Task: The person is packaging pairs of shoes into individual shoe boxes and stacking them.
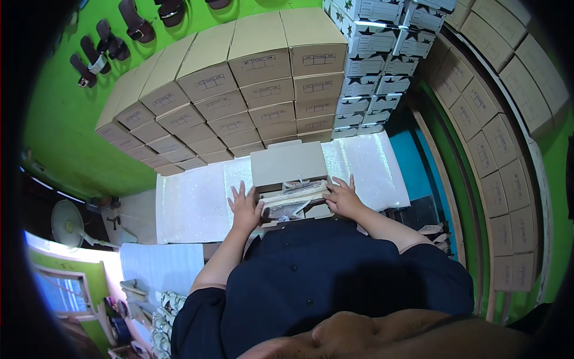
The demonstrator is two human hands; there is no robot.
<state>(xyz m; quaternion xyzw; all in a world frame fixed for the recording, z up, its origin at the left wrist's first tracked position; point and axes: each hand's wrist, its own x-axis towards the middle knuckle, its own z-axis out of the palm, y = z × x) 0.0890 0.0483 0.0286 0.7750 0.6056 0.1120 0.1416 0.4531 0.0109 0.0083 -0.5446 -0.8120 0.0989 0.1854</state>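
Observation:
In front of my body a cardboard box (318,210) stands on the table, its plain lid (289,164) raised on the far side. Inside it lie items in clear plastic (289,210), dark and pale; their exact kind is too small to make out. My left hand (244,209) rests at the box's left side with its fingers spread. At the right side is my right hand (345,198), fingers apart, the tips touching the box's edge or its contents. Neither hand grips anything that I can see.
A glittery white cloth (191,200) covers the table. Behind it rise stacked brown boxes (260,60) and white boxes with black stars (371,39). Sandals (137,24) hang on the green wall. A fan (67,224) stands at left; shelved boxes (478,102) line the right.

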